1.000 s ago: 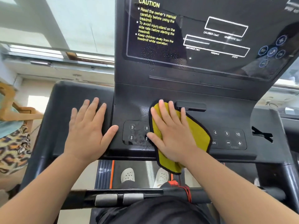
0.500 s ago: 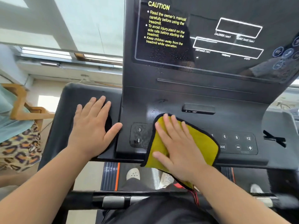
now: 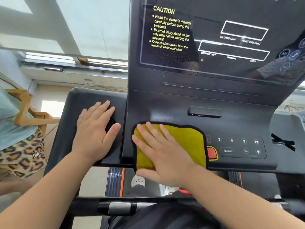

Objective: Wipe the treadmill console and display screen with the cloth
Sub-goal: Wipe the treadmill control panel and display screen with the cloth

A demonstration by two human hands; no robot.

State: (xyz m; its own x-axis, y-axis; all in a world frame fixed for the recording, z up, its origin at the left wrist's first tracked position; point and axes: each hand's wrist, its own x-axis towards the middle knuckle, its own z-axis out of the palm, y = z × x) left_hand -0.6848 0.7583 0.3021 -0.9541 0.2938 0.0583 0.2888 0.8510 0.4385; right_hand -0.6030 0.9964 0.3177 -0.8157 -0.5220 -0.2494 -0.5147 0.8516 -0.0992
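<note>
Currently, my right hand [image 3: 166, 156] lies flat on the yellow cloth [image 3: 186, 142], fingers extended and slightly spread, palm pressing down; nothing is gripped. My fingertips [image 3: 149, 125] reach the cloth's far left corner, and my thumb lies along its left edge.

Cloth position: spread on the lower, sloped panel of the treadmill console [image 3: 231, 123], at the left end of the key area. It has a black border. Its near edge hangs slightly past the console's front lip. Its long axis cannot be determined, because my hand covers much of it; the visible outline is roughly square, with edges close to parallel with the console front.

To the right of the cloth, touching its edge, a red button [image 3: 212, 152] with a yellow surround is partly exposed. Further right is the keypad [image 3: 239, 146], marked 3, 6, 9, 12, MODE, minus and plus. A narrow dark slot module [image 3: 204, 112] sits beyond the cloth, apart from it.

My left hand [image 3: 94, 134] rests flat on the left side tray [image 3: 79, 103], fingers open and together, thumb spread toward the console. It covers most of a dark recess in the tray; the contents of that recess cannot be seen.

Above, the display screen [image 3: 214, 38] stands upright, showing yellow CAUTION text at left and speckled droplets along its lower area.
</note>
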